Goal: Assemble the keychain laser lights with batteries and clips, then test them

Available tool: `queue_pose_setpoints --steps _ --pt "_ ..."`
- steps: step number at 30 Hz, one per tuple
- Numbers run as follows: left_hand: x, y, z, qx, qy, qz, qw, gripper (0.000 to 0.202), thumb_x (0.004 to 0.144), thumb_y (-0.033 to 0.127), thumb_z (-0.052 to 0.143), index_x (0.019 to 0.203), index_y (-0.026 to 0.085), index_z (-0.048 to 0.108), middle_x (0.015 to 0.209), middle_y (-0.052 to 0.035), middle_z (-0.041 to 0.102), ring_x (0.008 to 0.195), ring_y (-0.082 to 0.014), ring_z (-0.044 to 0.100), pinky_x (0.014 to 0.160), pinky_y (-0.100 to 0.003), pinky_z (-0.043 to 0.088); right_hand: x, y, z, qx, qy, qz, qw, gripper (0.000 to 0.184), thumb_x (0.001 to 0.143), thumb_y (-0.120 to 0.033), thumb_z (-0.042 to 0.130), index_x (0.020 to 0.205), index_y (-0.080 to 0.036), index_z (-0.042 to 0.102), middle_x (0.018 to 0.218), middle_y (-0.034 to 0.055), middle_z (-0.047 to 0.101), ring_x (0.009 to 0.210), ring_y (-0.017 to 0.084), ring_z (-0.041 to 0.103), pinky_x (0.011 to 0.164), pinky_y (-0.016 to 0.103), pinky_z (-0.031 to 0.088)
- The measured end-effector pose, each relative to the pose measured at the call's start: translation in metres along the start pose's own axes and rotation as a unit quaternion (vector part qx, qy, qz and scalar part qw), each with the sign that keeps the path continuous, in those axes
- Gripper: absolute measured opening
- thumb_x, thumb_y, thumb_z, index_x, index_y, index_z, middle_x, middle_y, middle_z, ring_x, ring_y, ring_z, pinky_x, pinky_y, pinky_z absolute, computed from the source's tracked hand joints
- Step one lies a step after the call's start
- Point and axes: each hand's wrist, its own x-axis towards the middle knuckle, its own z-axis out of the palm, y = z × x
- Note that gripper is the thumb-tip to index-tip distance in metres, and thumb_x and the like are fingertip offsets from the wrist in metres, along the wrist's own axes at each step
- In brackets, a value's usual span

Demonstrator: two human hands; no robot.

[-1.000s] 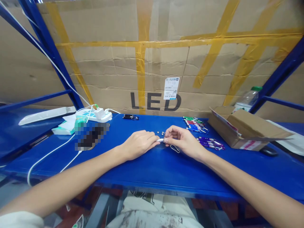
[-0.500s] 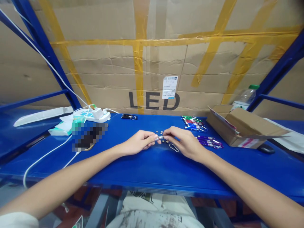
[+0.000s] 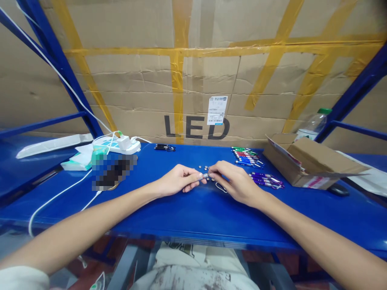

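My left hand (image 3: 178, 181) and my right hand (image 3: 234, 180) meet at the middle of the blue table (image 3: 193, 213). Both pinch a small silver keychain light (image 3: 204, 176) between their fingertips. A metal clip (image 3: 221, 187) hangs from it and lies on the table under my right hand. Several small button cells (image 3: 204, 167) lie just beyond my fingers.
Several coloured keychain lights (image 3: 246, 156) and purple ones (image 3: 266, 181) lie to the right. An open cardboard box (image 3: 311, 163) and a bottle (image 3: 313, 123) stand at far right. A power strip (image 3: 119, 145), cables, a blurred item (image 3: 111, 171) and a black keychain light (image 3: 165, 148) sit left.
My hands have stayed together on the small light, shifting only slightly; my left fingers have uncurled a little round it. The camera view has tilted slightly.
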Motion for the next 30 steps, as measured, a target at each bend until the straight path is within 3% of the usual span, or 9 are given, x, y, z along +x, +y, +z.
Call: queue_pose_setpoints --steps 9,18,21,23,26,30 --pt "0.0 -0.006 -0.002 0.133 0.024 0.042 0.99 0.053 0.102 0.061 0.059 0.1 0.011 0.076 0.072 -0.0003 0.062 0.059 -0.0104 0.054 0.06 -0.024 0.045 0.0 0.0 0.001 0.015 -0.013 0.025 0.999 0.019 0.113 -0.035 0.05 0.104 -0.025 0.064 0.1 0.0078 0.073 0.091 0.023 0.068 0.084 0.036 0.053" --pt "0.0 -0.002 -0.001 0.164 0.047 0.053 0.984 0.053 0.107 0.058 0.05 0.084 0.014 0.068 0.073 -0.0015 0.063 0.063 -0.0133 0.057 0.062 -0.025 0.044 0.006 -0.006 0.003 0.018 0.018 0.074 0.997 0.02 0.113 -0.036 0.048 0.101 -0.025 0.06 0.096 0.0063 0.072 0.087 0.023 0.067 0.082 0.036 0.051" --pt "0.0 -0.002 -0.004 0.177 0.083 0.068 0.978 0.048 0.106 0.057 0.053 0.1 0.015 0.074 0.077 -0.0019 0.066 0.068 -0.0148 0.059 0.064 -0.026 0.044 0.006 -0.006 0.002 0.014 0.049 0.102 0.993 0.017 0.111 -0.036 0.05 0.102 -0.025 0.06 0.094 0.006 0.071 0.085 0.023 0.065 0.08 0.037 0.05" --pt "0.0 -0.003 -0.008 0.208 0.122 0.079 0.967 0.043 0.104 0.054 0.058 0.114 0.017 0.076 0.08 -0.0013 0.068 0.07 -0.0151 0.057 0.064 -0.026 0.042 0.005 -0.004 0.002 0.017 0.068 0.119 0.99 0.017 0.11 -0.036 0.05 0.101 -0.025 0.059 0.092 0.0053 0.069 0.083 0.023 0.064 0.078 0.037 0.049" --pt "0.002 -0.007 -0.015 0.28 0.184 0.091 0.938 0.038 0.103 0.05 0.062 0.113 0.017 0.077 0.074 0.0007 0.064 0.064 -0.0143 0.052 0.061 -0.026 0.037 0.005 -0.002 0.001 0.024 0.097 0.154 0.983 0.016 0.109 -0.035 0.05 0.1 -0.024 0.058 0.087 0.0036 0.066 0.079 0.022 0.061 0.073 0.036 0.046" --pt "0.004 -0.011 -0.021 0.356 0.196 0.137 0.903 0.028 0.103 0.041 0.064 0.11 0.018 0.077 0.082 -0.0011 0.065 0.069 -0.015 0.054 0.067 -0.028 0.041 0.007 0.0 0.0 0.031 0.106 0.189 0.976 0.018 0.108 -0.036 0.051 0.095 -0.024 0.056 0.082 0.0018 0.064 0.075 0.021 0.058 0.07 0.034 0.044"
